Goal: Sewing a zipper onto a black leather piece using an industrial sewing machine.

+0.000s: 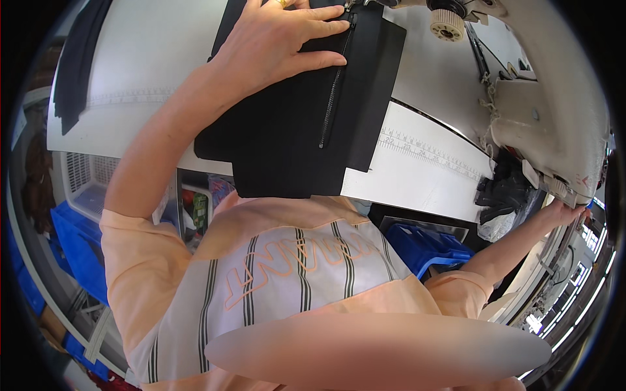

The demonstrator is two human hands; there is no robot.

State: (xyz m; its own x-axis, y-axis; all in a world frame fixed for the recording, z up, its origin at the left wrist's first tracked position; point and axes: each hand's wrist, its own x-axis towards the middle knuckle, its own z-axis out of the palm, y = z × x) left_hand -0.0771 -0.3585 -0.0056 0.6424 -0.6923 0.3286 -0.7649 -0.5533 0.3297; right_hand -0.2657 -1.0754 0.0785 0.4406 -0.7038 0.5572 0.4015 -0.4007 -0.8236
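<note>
Spread flat, my left hand (283, 39) presses on a black fabric panel (274, 140). Its fingertips rest along the zipper (331, 104) set into that panel, close to the metal foot of a sewing machine (554, 78) at the top edge. The panel lies on the white table and its near edge hangs toward my lap. Far to the right, my right hand (564, 214) reaches up to the end of the machine body. Its fingers are mostly hidden there, so their grip does not show.
A strip of dark cloth (81, 58) lies at the table's left. Ruler markings (424, 146) run along the white table edge. Black scraps (505, 189) hang beside the machine. Blue bins (427, 247) stand below, with a white basket (91, 176) at left.
</note>
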